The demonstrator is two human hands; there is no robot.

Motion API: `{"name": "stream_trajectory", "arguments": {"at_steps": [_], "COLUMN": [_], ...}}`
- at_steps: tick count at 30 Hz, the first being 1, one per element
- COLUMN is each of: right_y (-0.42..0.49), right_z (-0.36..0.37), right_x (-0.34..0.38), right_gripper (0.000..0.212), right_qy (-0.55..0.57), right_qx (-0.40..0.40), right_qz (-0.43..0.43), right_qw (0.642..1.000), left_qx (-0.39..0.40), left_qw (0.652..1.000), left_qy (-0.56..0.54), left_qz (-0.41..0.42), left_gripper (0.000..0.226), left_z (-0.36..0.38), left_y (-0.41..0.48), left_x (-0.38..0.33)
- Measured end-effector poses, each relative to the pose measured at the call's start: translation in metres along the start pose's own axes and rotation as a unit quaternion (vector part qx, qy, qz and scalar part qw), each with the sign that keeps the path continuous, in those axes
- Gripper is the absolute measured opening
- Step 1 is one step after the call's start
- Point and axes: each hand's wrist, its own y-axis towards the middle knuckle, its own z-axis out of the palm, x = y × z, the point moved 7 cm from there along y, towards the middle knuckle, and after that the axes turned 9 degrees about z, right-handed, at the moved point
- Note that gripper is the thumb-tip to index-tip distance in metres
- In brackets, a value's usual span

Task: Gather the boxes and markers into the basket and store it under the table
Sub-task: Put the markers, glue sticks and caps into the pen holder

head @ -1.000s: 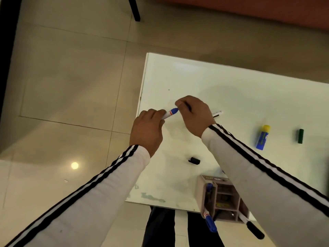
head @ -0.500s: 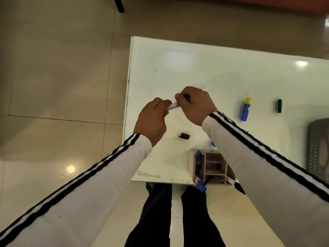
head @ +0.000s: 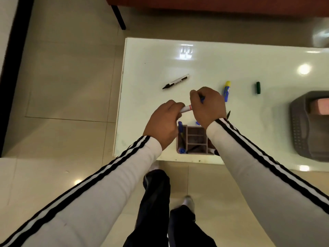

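My left hand (head: 164, 124) and my right hand (head: 208, 106) both grip one blue marker (head: 186, 109) above the white table (head: 258, 122); its white barrel shows between the hands and a blue end peeks out of the right fist. Just below the hands stands a brown divided pen box (head: 194, 139) holding several markers. A black marker (head: 176, 81) lies uncapped further back. A blue and yellow glue stick (head: 226, 90) and a green cap (head: 258, 87) lie to the right. The grey basket (head: 300, 125), with a pink box (head: 319, 107) inside, sits at the right edge.
A dark furniture leg (head: 119, 15) and a brown bench edge stand beyond the table. Beige floor tiles lie to the left. My legs and feet (head: 188, 200) are below the table's near edge.
My hands have moved nearer and right, over the pen box, still holding the blue marker. The black marker now lies uncovered on the table. The black cap seen earlier is out of sight.
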Motion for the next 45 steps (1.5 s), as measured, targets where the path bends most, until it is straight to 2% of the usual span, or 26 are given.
{"name": "stream_trajectory", "arguments": {"at_steps": [5,7,10,13,15,18,20,22,24,28,32,36,41,45], "right_y": [-0.038,-0.049,-0.060,-0.068,-0.073,-0.079,-0.085,-0.091,-0.094,-0.091,-0.084,-0.082,-0.078,-0.068], "right_z": [-0.033,-0.048,-0.062,-0.068,-0.073,-0.089,-0.094,-0.089,-0.077,-0.049,-0.018,-0.006,-0.020,-0.048], "right_x": [-0.009,-0.008,-0.006,-0.011,-0.019,-0.030,-0.036,-0.039,-0.039,-0.045,-0.056,-0.062,-0.058,-0.048], "right_gripper": [0.037,0.037,0.030,0.015,0.006,0.008,0.013,0.017,0.018,0.022,0.027,0.025,0.028,0.031], "right_qy": [0.031,0.059,0.083,0.082,0.063,0.045,-0.044,-0.181,-0.253,-0.312,-0.377,-0.387,-0.350,-0.308], "right_qx": [0.063,0.063,0.058,0.110,0.131,0.088,0.057,0.030,0.038,0.069,0.105,0.132,0.141,0.087], "right_qz": [-0.027,-0.030,-0.027,-0.032,-0.050,-0.097,-0.131,-0.168,-0.191,-0.184,-0.154,-0.132,-0.121,-0.118], "right_qw": [0.997,0.996,0.995,0.990,0.988,0.990,0.989,0.969,0.947,0.929,0.908,0.903,0.918,0.940], "left_qx": [-0.027,-0.032,-0.061,-0.065,-0.047,-0.047,-0.064,-0.080,-0.068,-0.037,-0.029,-0.026,-0.010,0.023], "left_qw": [1.000,0.999,0.998,0.998,0.998,0.999,0.997,0.992,0.990,0.989,0.993,0.995,0.993,0.987], "left_qy": [0.009,0.006,-0.004,-0.021,-0.040,0.008,0.041,0.042,0.041,0.045,0.038,0.032,0.039,0.101], "left_qz": [0.006,0.014,0.000,-0.003,0.013,0.020,-0.033,-0.086,-0.118,-0.132,-0.111,-0.089,-0.114,-0.125], "left_gripper": [0.026,0.028,0.031,0.033,0.031,0.037,0.044,0.045,0.044,0.042,0.042,0.040,0.038,0.033], "left_z": [0.006,0.007,0.006,0.008,0.011,0.013,0.011,0.009,0.013,0.023,0.025,0.023,0.022,0.024], "left_y": [-0.023,-0.027,-0.030,-0.037,-0.036,-0.030,-0.035,-0.048,-0.060,-0.070,-0.065,-0.052,-0.033,-0.016], "left_x": [-0.044,-0.060,-0.075,-0.079,-0.079,-0.069,-0.051,-0.032,-0.018,0.001,0.011,0.014,0.027,0.045]}}
